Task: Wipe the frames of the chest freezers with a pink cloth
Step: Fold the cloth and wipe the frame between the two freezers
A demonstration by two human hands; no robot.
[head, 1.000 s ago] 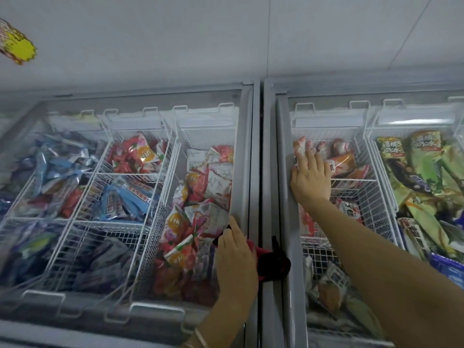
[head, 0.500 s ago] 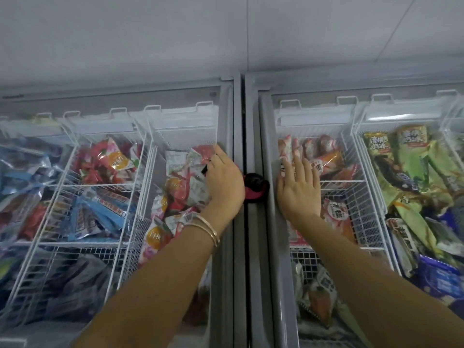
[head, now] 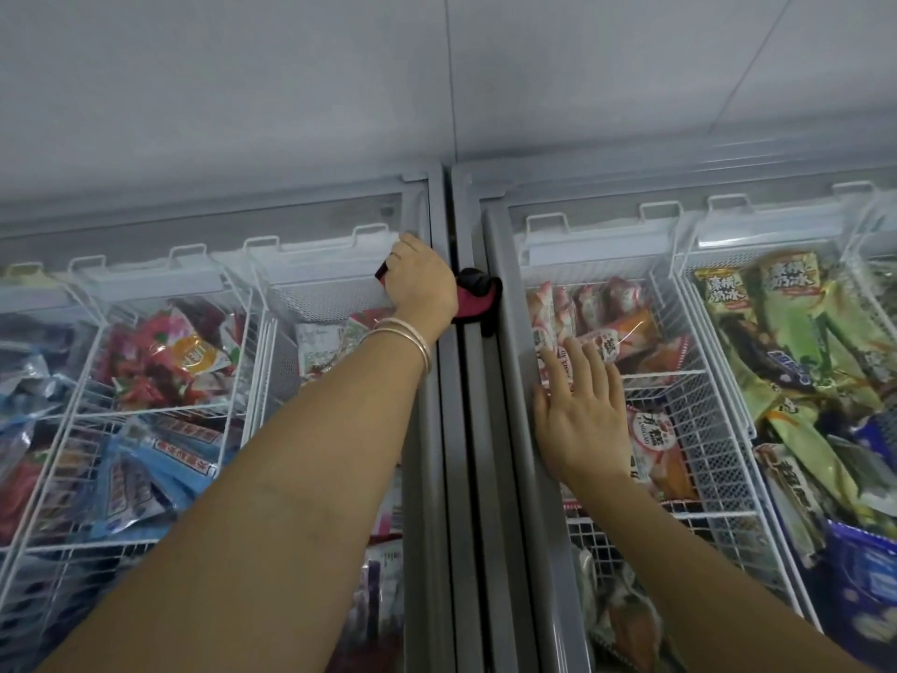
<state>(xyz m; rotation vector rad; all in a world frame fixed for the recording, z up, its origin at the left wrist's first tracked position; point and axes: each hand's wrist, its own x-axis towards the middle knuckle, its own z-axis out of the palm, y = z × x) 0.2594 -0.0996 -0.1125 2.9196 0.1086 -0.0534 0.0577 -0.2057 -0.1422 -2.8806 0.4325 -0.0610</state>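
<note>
Two glass-topped chest freezers stand side by side against a wall. My left hand (head: pixel 421 284), with bangles at the wrist, grips a pink cloth (head: pixel 474 297) with dark edging and presses it on the grey frame (head: pixel 432 429) of the left freezer, near its far end. The cloth hangs over the gap between the two freezers. My right hand (head: pixel 580 405) lies flat, fingers spread, on the glass beside the right freezer's grey frame (head: pixel 505 381).
White wire baskets (head: pixel 228 361) under the glass hold several packets of frozen treats on both sides. A pale wall (head: pixel 437 80) rises directly behind the freezers. The frames run from near me to the wall.
My left hand has slid the cloth along the frame away from me, from the near end to the far end by the wall. My right hand has stayed flat on the right freezer.
</note>
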